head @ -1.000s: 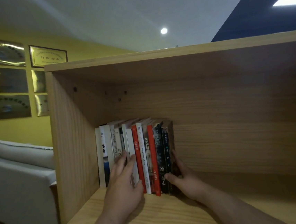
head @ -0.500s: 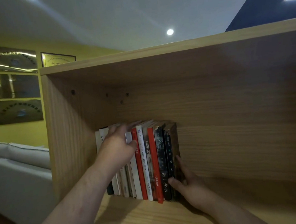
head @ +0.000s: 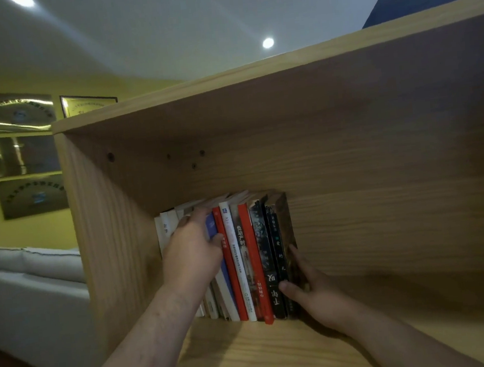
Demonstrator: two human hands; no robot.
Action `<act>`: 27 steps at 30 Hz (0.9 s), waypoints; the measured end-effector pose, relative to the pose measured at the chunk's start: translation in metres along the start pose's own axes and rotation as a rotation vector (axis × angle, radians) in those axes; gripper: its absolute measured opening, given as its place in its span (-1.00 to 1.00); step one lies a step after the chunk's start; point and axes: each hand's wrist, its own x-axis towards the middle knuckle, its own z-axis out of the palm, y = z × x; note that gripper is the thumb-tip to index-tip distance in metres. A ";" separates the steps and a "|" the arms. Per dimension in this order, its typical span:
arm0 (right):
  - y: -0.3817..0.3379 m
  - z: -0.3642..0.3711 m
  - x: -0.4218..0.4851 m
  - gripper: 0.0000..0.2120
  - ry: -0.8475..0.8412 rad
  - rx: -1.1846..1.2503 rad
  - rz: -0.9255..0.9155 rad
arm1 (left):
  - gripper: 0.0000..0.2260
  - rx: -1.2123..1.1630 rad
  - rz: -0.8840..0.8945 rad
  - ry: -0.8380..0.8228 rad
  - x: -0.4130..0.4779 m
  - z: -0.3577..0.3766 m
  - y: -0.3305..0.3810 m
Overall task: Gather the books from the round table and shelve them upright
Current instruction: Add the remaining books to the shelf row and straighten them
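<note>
A row of several books (head: 249, 259) stands upright at the left end of a wooden shelf compartment (head: 266, 355); spines are white, red and black. My left hand (head: 193, 256) lies over the white spines at the left of the row, fingers reaching up to their top edges, thumb on a blue-and-white spine. My right hand (head: 313, 292) presses flat against the outer cover of the rightmost dark book (head: 284, 238), thumb on the front of the black spines. The leftmost books are partly hidden by my left hand.
The compartment's left wall (head: 107, 240) stands just left of the books; its right part holds nothing. A white sofa (head: 32, 292) sits to the left below framed plaques (head: 22, 157) on a yellow wall.
My left hand rose from the lower spines to the upper part of the left books. My right hand stayed against the right end of the row. The view tilted.
</note>
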 end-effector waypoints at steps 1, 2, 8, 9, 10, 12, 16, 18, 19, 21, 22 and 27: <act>0.000 0.000 0.000 -0.20 -0.001 0.007 -0.003 | -0.60 0.005 -0.011 0.017 -0.001 -0.001 0.002; 0.000 0.000 0.000 -0.20 -0.003 0.008 -0.008 | -0.63 0.008 -0.022 0.034 -0.002 -0.003 0.002; 0.001 0.001 -0.001 -0.20 0.001 -0.025 -0.031 | -0.57 -0.159 -0.073 0.058 -0.019 -0.016 -0.011; 0.002 0.001 0.000 -0.20 0.003 -0.025 -0.029 | -0.53 -0.210 -0.096 0.059 -0.024 -0.017 -0.010; 0.001 0.001 -0.001 -0.20 0.004 -0.026 -0.022 | -0.49 -0.276 -0.135 0.065 -0.029 -0.017 -0.010; -0.001 0.002 -0.001 -0.20 0.017 -0.023 -0.010 | -0.54 -0.412 -0.236 0.077 -0.039 -0.012 -0.011; -0.003 0.002 -0.004 -0.16 0.006 0.014 -0.026 | -0.80 -0.482 -0.337 -0.055 -0.059 0.013 -0.020; -0.003 0.001 -0.006 -0.12 0.003 0.003 -0.037 | -0.81 -0.518 -0.357 -0.065 -0.065 0.023 -0.022; -0.003 0.001 -0.006 -0.12 0.008 0.003 -0.044 | -0.80 -0.536 -0.360 -0.056 -0.067 0.025 -0.023; -0.003 0.001 -0.006 -0.12 0.022 -0.006 -0.049 | -0.82 -0.564 -0.362 -0.033 -0.068 0.027 -0.026; -0.001 0.001 -0.004 -0.12 0.031 -0.018 -0.044 | -0.83 -0.574 -0.376 -0.018 -0.070 0.024 -0.025; 0.001 0.000 0.001 -0.09 0.018 -0.033 -0.025 | -0.82 -0.712 -0.415 0.130 -0.090 -0.008 -0.036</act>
